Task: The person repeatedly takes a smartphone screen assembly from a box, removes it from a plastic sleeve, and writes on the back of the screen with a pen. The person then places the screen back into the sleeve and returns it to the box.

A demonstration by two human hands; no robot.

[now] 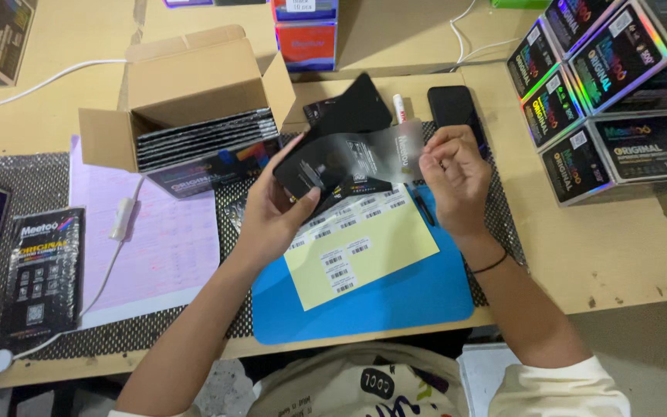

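Right now both hands are raised above the middle of the desk, and between them they hold a clear plastic sleeve (364, 154) with a black flat item (306, 171) at its left end. The left hand (275, 212) grips the left end, thumb on top of the black item and fingers curled beneath — clamped on it. The right hand (453, 177) pinches the sleeve's right edge with its fingertips, a thin dark band around that wrist. So the sleeve spans the gap between the two hands, which stay apart, one at each end.

Directly beneath the hands lies a pale yellow sheet (395, 247) carrying small barcode stickers, and that sheet rests on a blue mat (395, 305). A black pen (424, 208) lies at the sheet's upper right edge.

Just left of the left hand sits an open cardboard box (187, 85) packed with flat dark packs standing on edge. Behind the right hand lies a black phone (453, 106), screen dark, with a white marker (399, 108) just beside it. To the far right — well apart from the hands — stands a stack of black boxes (604, 85) with shiny rainbow edges (several tiers of them). At the far left, a bagged black pack (42, 270) lies flat on the dark mesh table cover (21, 174), near a white cable (110, 262).
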